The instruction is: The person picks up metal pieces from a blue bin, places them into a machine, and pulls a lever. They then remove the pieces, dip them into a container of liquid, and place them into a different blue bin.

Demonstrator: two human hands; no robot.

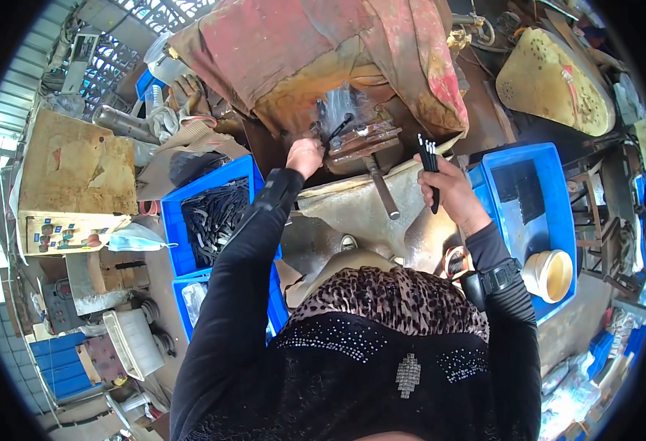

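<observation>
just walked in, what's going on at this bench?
A person stands at a cluttered metal bench. The left hand holds a thin black rod at a small rusty fixture under a stained cloth. The right hand grips a bundle of black rods, held upright. A blue bin of dark parts sits at the left; another blue bin with a cream bowl is at the right.

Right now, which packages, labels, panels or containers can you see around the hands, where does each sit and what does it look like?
Left crate: blue, rectangular, left of the left hand, full of dark strips.
Right crate: blue, rectangular, right of the right hand, holding a cream bowl.
Control panel: far left, pale box face with small coloured buttons.
Plastic bag: whitish, crumpled, beside the panel.
</observation>
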